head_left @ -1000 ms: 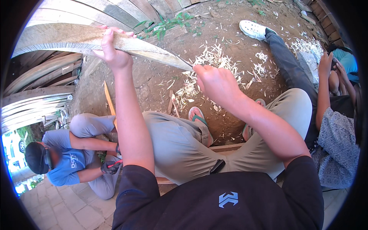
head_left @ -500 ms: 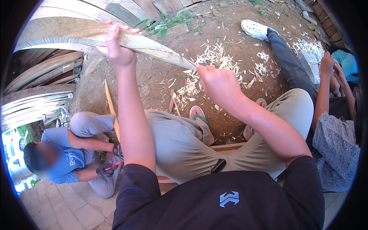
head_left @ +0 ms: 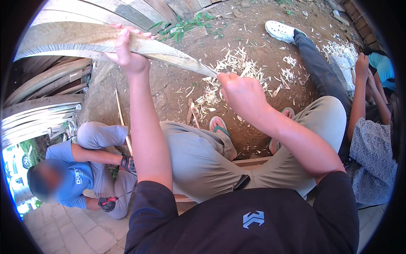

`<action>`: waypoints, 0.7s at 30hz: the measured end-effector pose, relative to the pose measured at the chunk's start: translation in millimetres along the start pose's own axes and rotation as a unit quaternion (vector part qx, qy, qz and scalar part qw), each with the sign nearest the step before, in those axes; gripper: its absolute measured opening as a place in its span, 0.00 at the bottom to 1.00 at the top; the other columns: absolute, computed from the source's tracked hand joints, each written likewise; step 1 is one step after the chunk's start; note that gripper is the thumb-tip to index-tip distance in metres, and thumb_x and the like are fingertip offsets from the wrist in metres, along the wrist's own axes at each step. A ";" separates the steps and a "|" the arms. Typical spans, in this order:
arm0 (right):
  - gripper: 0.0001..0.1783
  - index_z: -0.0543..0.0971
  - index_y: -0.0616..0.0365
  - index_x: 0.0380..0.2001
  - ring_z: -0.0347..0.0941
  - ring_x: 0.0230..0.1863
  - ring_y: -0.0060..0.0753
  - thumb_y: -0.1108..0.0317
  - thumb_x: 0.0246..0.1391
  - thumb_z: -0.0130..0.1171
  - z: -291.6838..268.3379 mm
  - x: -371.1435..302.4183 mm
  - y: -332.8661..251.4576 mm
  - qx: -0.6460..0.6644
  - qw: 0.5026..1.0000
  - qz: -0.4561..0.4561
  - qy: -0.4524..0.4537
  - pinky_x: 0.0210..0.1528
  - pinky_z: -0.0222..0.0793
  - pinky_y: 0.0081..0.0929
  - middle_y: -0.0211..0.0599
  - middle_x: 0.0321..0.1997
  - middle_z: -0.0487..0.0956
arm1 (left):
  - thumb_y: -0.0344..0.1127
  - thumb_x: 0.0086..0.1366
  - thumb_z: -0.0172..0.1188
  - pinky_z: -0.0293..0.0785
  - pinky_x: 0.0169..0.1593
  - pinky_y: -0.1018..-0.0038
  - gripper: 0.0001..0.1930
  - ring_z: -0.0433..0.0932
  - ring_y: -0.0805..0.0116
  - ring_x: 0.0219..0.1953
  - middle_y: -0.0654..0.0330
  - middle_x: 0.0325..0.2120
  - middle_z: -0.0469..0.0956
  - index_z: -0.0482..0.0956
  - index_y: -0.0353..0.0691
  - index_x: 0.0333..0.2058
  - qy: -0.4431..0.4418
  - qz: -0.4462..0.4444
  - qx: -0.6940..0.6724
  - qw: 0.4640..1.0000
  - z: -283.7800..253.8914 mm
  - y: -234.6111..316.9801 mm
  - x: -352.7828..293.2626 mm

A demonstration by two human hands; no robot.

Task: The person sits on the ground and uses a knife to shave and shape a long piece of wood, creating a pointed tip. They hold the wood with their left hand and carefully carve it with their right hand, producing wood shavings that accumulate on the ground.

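Observation:
A long, pale wooden slat (head_left: 78, 37) runs from the upper left and tapers to a narrow tip at centre. My left hand (head_left: 133, 59) is closed around it partway along, thumb on the near face and fingertips over the far edge. At the tapered end, the curled fingers of my right hand (head_left: 244, 92) pinch the tip. Whether that hand holds anything besides the tip is hidden. The slat is held up above the dirt ground, angled down toward the right.
Wood shavings (head_left: 237, 63) litter the dirt beyond my right hand. At left, a co-worker (head_left: 80, 178) in gloves sits with a red-handled tool (head_left: 111, 199) and a thin wooden strip (head_left: 122, 118). Another person's leg (head_left: 317, 63) stretches in from the right. Stacked planks (head_left: 50, 80) stand at left.
My hands and the slat have barely moved. The co-worker at left has drawn the red-handled tool back toward the body, and their wooden strip has turned to show a narrower side.

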State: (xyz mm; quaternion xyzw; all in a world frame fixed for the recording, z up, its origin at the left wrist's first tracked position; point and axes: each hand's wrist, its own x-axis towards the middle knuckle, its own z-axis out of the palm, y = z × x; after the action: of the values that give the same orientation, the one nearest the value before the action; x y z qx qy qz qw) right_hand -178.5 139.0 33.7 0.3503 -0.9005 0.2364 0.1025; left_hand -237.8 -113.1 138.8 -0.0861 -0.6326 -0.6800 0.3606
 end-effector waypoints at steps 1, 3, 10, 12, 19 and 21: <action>0.10 0.77 0.61 0.34 0.84 0.24 0.39 0.75 0.46 0.64 -0.6 0.3 -0.7 -0.007 1.000 0.002 -0.005 0.22 0.78 0.30 0.42 0.25 0.82 | 0.37 0.62 0.54 0.78 0.30 0.57 0.17 0.77 0.59 0.26 0.56 0.25 0.73 0.68 0.44 0.49 0.002 -0.004 -0.001 1.000 0.4 0.3 0.2; 0.10 0.77 0.60 0.34 0.84 0.24 0.38 0.75 0.46 0.65 -2.6 1.0 -3.0 -0.020 1.000 0.006 -0.017 0.22 0.78 0.30 0.42 0.25 0.82 | 0.38 0.62 0.54 0.78 0.31 0.57 0.17 0.77 0.59 0.26 0.56 0.25 0.73 0.68 0.45 0.49 0.005 -0.004 -0.001 1.000 1.4 0.3 0.5; 0.14 0.76 0.58 0.39 0.81 0.21 0.36 0.75 0.47 0.64 -2.4 1.4 -2.9 -0.048 0.998 0.009 -0.025 0.20 0.75 0.30 0.37 0.26 0.79 | 0.39 0.63 0.54 0.78 0.32 0.56 0.15 0.78 0.59 0.27 0.57 0.26 0.74 0.69 0.46 0.48 0.006 -0.014 0.002 1.000 3.6 -1.1 4.8; 0.14 0.75 0.58 0.38 0.81 0.22 0.35 0.75 0.46 0.65 -2.9 1.9 -3.9 -0.047 0.999 0.007 -0.022 0.20 0.75 0.30 0.37 0.26 0.78 | 0.40 0.63 0.55 0.78 0.33 0.57 0.15 0.78 0.58 0.27 0.58 0.27 0.74 0.69 0.46 0.47 -0.011 -0.027 0.002 1.000 -5.7 -5.5 6.7; 0.09 0.79 0.61 0.35 0.84 0.24 0.34 0.74 0.48 0.64 2.4 10.2 -14.1 -0.093 0.995 -0.004 -0.046 0.21 0.78 0.27 0.39 0.25 0.83 | 0.42 0.64 0.54 0.78 0.35 0.57 0.12 0.78 0.58 0.29 0.57 0.28 0.75 0.70 0.47 0.44 -0.044 -0.056 -0.026 0.997 -7.3 -4.5 10.9; 0.08 0.79 0.62 0.35 0.84 0.25 0.35 0.75 0.49 0.64 14.1 18.4 -8.6 -0.098 0.993 0.004 -0.070 0.22 0.79 0.28 0.40 0.26 0.83 | 0.41 0.64 0.53 0.78 0.34 0.57 0.12 0.78 0.58 0.30 0.57 0.28 0.75 0.70 0.47 0.44 -0.115 -0.049 -0.085 0.989 -15.8 -8.0 15.5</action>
State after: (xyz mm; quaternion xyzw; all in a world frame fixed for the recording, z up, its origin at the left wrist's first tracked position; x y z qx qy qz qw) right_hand -186.4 115.8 31.0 0.3507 -0.9257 0.1222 0.0721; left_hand -248.4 -134.1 138.4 -0.1628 -0.6130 -0.7338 0.2435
